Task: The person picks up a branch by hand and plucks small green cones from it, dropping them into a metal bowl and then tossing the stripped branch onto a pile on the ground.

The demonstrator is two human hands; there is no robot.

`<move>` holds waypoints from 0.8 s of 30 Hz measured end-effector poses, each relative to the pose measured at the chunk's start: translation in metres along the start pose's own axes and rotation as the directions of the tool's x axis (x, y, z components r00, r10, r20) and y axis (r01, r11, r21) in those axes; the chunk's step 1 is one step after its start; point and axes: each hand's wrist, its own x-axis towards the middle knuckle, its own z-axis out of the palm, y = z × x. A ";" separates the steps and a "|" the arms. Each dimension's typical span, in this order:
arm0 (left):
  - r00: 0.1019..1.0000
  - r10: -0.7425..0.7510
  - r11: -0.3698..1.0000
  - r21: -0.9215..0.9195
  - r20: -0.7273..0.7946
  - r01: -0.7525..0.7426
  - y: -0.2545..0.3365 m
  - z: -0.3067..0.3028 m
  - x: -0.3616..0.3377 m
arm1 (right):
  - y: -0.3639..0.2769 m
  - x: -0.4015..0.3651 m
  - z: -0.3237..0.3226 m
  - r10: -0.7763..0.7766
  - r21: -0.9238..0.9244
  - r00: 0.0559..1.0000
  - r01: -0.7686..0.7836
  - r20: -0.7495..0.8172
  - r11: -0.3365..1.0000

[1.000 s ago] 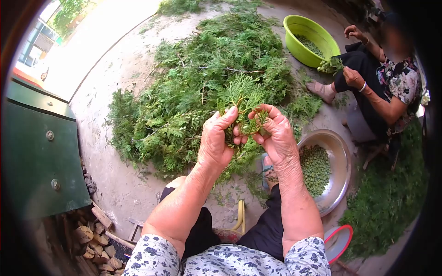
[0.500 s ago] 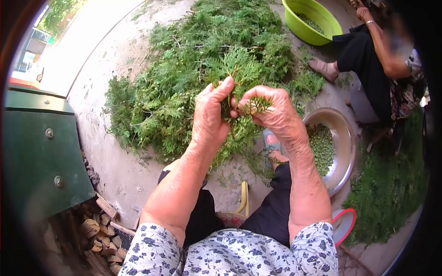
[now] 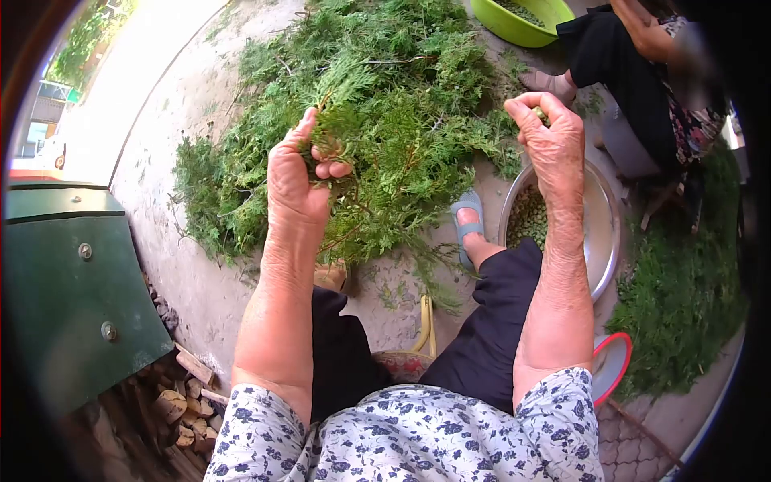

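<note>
My left hand (image 3: 297, 173) grips a leafy green sprig (image 3: 353, 100) held up in front of the big heap of green branches (image 3: 385, 104) on the concrete floor. My right hand (image 3: 550, 140) is apart from it, raised over the steel bowl (image 3: 604, 233), fingers pinched on small green bits that are barely visible. The bowl holds a layer of small green seed cones (image 3: 528, 218). My foot in a grey sandal (image 3: 467, 225) rests beside the bowl.
Another person (image 3: 642, 72) sits at the far right beside a lime-green basin (image 3: 522, 24). A second pile of greens (image 3: 683, 297) lies right of the bowl. A green metal box (image 3: 72, 297) and stacked firewood (image 3: 177, 402) stand left. A red-rimmed lid (image 3: 612, 365) lies near my right elbow.
My hands have parted: the right one moved right, over the steel bowl, with plucked bits; the left one kept the sprig and shifted left. The view tilted, so the other person sits higher in frame.
</note>
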 end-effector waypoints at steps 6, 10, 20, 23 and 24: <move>0.999 -0.023 0.983 -0.186 -0.037 0.016 0.012 -0.011 -0.002 | 0.067 -0.002 -0.058 0.227 -0.068 0.970 -0.233 -0.091 0.970; 0.999 -0.018 0.969 -0.246 -0.036 0.009 0.020 -0.009 -0.007 | 0.114 -0.011 -0.091 0.395 -0.080 0.912 -0.404 -0.109 0.911; 0.979 0.073 0.919 -0.393 0.193 0.009 0.059 0.021 -0.036 | 0.219 -0.070 -0.165 0.380 -0.365 0.917 -0.397 -0.121 0.842; 0.962 0.063 0.890 -0.451 0.265 0.066 0.075 0.043 -0.048 | 0.216 -0.091 -0.177 0.381 -0.370 0.893 -0.447 -0.239 0.814; 0.945 0.090 0.878 -0.472 0.314 0.073 0.082 0.044 -0.047 | 0.220 -0.098 -0.181 0.380 -0.369 0.893 -0.447 -0.242 0.815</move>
